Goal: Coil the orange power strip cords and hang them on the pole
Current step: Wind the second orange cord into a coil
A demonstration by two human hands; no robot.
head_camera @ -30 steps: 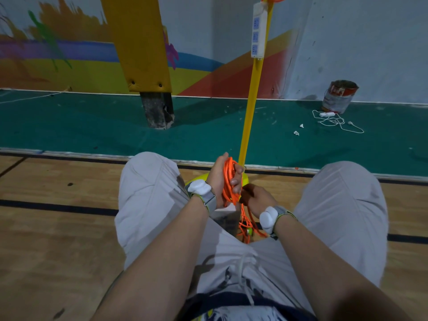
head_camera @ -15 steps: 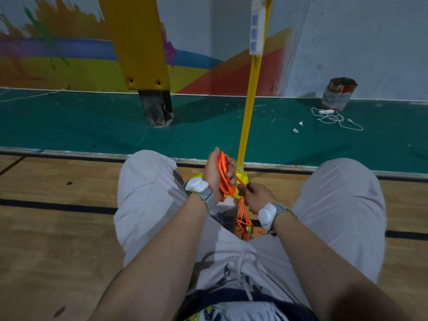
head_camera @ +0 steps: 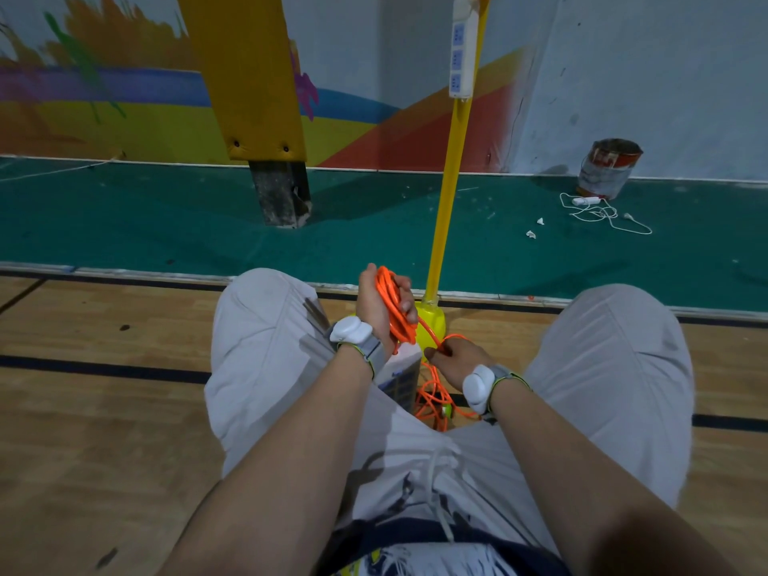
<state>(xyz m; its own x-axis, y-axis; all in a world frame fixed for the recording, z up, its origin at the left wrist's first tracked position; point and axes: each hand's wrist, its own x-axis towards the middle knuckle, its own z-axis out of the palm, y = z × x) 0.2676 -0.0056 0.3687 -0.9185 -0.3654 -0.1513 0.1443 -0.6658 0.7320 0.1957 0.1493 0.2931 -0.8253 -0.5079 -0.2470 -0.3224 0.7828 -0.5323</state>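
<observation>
— Where does the pole [head_camera: 446, 193] stand?
— Ahead, between the knees [head_camera: 266, 301], with a power strip [head_camera: 462, 56] hanging high on it.
— And the coil [head_camera: 392, 309]?
— In the left hand [head_camera: 380, 303], left of the pole's base. The right hand [head_camera: 453, 357] pinches the cord [head_camera: 428, 330] lower down, right of a second strip [head_camera: 401, 374].
— Behind?
— A can [head_camera: 609, 168], far right, by the wall.

Item counts, gym floor
2 hands: left hand [head_camera: 380, 305], right hand [head_camera: 455, 357]; 2 wrist units: left unit [head_camera: 350, 329], right unit [head_camera: 478, 388]; 2 white strips: pole strip [head_camera: 461, 56], lap strip [head_camera: 401, 374]; 1 orange cord [head_camera: 395, 309]; 1 yellow pole [head_camera: 446, 201]; 1 padded post [head_camera: 249, 76]; 1 paint can [head_camera: 609, 168]; 1 white cable [head_camera: 586, 200] on the floor; 2 paper scraps: far scrap [head_camera: 540, 221], near scrap [head_camera: 530, 234].
</observation>
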